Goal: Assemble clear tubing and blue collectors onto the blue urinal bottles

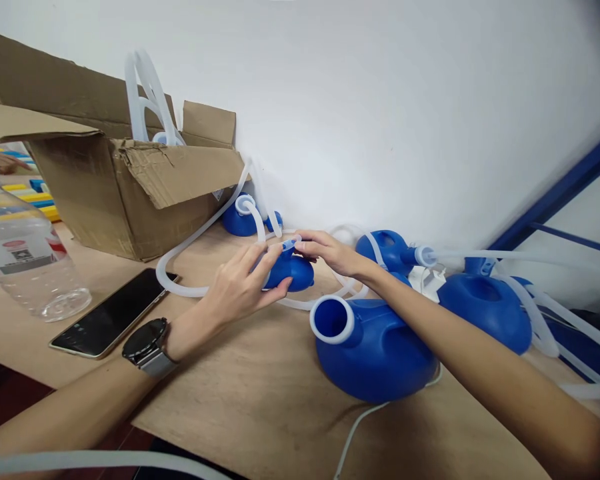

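Observation:
My left hand is wrapped round a small rounded blue plastic part, with the thumb on its near side. On top of that part is a translucent white piece, which the fingertips of my right hand pinch. A translucent hose passes behind my left wrist. Under my right forearm lies a blue plastic jug, its white-rimmed mouth uncovered and facing me.
More blue jugs with hoses lie at right and by the wall. At left are an open cardboard box with hoses sticking out, a phone and a clear bottle. A co-worker's hand shows at far left.

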{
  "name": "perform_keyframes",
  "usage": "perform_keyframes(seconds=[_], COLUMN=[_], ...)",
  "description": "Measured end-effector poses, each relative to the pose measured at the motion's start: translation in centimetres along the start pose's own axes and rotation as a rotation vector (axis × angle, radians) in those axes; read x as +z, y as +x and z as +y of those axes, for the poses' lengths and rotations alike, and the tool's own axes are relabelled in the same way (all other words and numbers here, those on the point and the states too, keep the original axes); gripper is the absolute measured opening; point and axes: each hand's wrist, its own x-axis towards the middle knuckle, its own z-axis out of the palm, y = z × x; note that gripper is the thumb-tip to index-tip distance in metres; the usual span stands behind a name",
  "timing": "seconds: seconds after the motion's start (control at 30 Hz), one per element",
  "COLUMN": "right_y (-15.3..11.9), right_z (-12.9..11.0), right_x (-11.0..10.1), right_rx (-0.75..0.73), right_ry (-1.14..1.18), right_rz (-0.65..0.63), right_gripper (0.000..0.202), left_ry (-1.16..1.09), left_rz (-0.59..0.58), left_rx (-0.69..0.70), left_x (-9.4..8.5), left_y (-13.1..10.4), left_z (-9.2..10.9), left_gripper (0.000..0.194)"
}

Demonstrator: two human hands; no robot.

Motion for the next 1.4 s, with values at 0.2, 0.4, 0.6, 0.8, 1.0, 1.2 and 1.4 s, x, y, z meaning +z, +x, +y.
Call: perform_keyframes(seconds=[0.2,0.4,0.6,0.8,1.0,1.2,1.4], right_y=[0.2,0.5,0.5,0.5,0.7,0.7,0.7], right_z=[0.8,1.6,1.1,0.7,0.2,0.9,0.2], right_x=[0.1,0.2,0.6,1.0,1.5,1.3,2.1], right_rx=[-0.015,-0.028,-0.002,-0.016,-0.046,-0.085,-0.081], right_ry=[-0.114,-0.239,-0.214,-0.226,-0.363,-0.431,-0.539], right_rz=[-0.029,-0.038,-0.040,-0.026,0.009,0.068,0.145], right_gripper=[0.032,0.036,0.037,0.033,0.038,0.033,0.037], left_ry=[-0.479,-0.816,-0.710,-0.662,-0.598,-0.593,-0.606], left_rz=[-0.179,-0.253,-0.188,-0.158,-0.120,-0.133,-0.116], left_rx=[-0.407,-0.869,-0.944,-0.932,-0.846,-0.832,-0.910], left_x=[-0.2,0.1,0.1,0.1,0.3,0.4,0.1], left_y=[0.1,1.0,1.3,1.2,1.0,0.8,1.2], left_z=[1.2,2.5,1.9,1.9,2.3,2.3,2.5], left_gripper=[0.030,0.035,0.025,0.026,0.030,0.026,0.024])
